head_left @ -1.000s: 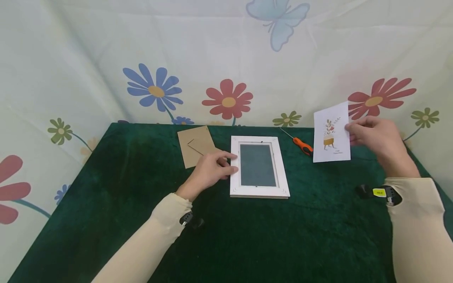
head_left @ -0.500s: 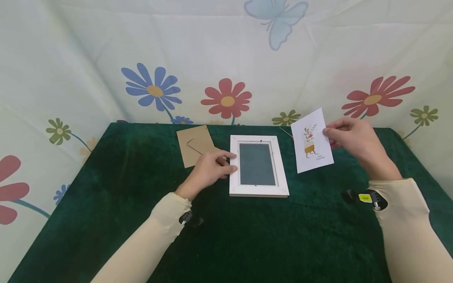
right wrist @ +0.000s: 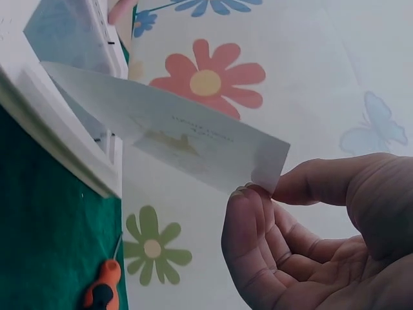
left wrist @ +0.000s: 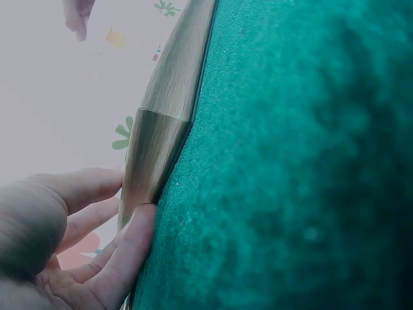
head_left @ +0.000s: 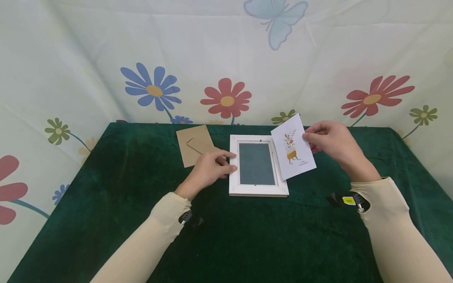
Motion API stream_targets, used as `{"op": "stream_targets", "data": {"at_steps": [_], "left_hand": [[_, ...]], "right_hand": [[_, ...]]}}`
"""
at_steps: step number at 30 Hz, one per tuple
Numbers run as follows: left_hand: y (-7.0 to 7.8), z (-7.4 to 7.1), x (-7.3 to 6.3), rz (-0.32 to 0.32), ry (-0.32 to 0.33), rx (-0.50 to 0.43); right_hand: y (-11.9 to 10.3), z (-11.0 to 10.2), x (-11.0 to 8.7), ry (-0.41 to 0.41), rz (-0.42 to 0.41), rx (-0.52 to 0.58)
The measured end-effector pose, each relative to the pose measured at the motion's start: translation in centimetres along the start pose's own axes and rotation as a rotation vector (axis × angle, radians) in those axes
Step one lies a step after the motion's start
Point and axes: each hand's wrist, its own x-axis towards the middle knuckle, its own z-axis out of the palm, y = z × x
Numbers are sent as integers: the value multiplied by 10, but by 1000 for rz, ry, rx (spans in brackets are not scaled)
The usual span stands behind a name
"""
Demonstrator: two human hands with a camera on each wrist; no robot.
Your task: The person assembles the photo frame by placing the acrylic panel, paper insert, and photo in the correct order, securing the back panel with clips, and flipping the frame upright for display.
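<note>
Head view: where is the white card point(head_left: 293, 147)?

Tilted and held up, over the right-hand side of the white frame point(head_left: 258, 190). It has a plant in a yellow-brown pot printed on it. I can't tell whether its edge touches the frame.

What holds it?

The right hand point(head_left: 334, 143) pinches it at its right edge between thumb and fingertips, the other fingers loosely curled.

And the left hand point(head_left: 209, 169)?

Its thumb and fingers grip the left side of the frame, which lies flat. The left wrist view shows them on its wood-coloured edge.

What lies nearby?

To the left of the frame, partly behind the left hand, a brown board point(head_left: 194, 147). The right wrist view also shows an orange-handled screwdriver point(right wrist: 111, 274) near the frame.

Beneath and behind?

Green cloth point(head_left: 247, 239) beneath; behind, a pale backdrop point(head_left: 205, 43) printed with flowers and a blue butterfly point(head_left: 277, 19). Cream sleeves point(head_left: 387, 224) cover both arms.
</note>
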Motion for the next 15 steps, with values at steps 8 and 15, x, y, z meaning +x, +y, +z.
{"op": "stream_targets", "data": {"at_steps": [8, 15], "left_hand": [[0, 0, 1, -2, 0, -6], [-1, 0, 0, -2, -1, -8]], "right_hand": [[-7, 10, 2, -18, -10, -3], [-10, 17, 3, -28, -15, -21]]}}
